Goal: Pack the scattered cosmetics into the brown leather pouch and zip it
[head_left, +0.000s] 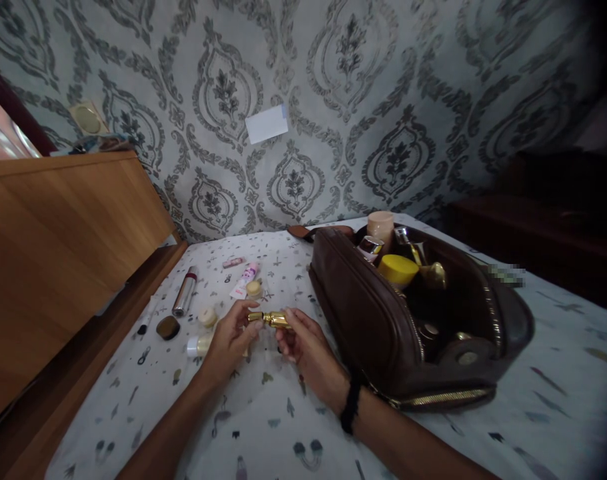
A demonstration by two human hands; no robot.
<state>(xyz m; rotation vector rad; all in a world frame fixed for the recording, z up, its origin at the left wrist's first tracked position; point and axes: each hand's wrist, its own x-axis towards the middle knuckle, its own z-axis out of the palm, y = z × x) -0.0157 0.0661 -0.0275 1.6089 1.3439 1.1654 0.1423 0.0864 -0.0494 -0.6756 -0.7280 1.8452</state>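
A small gold cosmetic tube (277,320) lies between the fingers of my right hand (308,343), which wears a black wristband. My left hand (232,333) pinches its gold cap (256,316), lined up end to end with the tube. Whether the two parts still touch is hard to tell. Partly behind my left hand lies a pale yellow bottle with a white lid (193,347). Just beyond the hands are a small round cream-coloured jar (254,289), another pale round jar (206,316) and a pink and white squeeze tube (244,281).
An unzipped brown leather bag (368,320) stands to the right, holding a yellow-lidded jar (398,270), a peach-coloured container (380,227) and other cosmetics. At left lie a silver cylinder (184,293) and a dark round item (168,327). A wooden panel (73,253) borders the patterned sheet (263,427).
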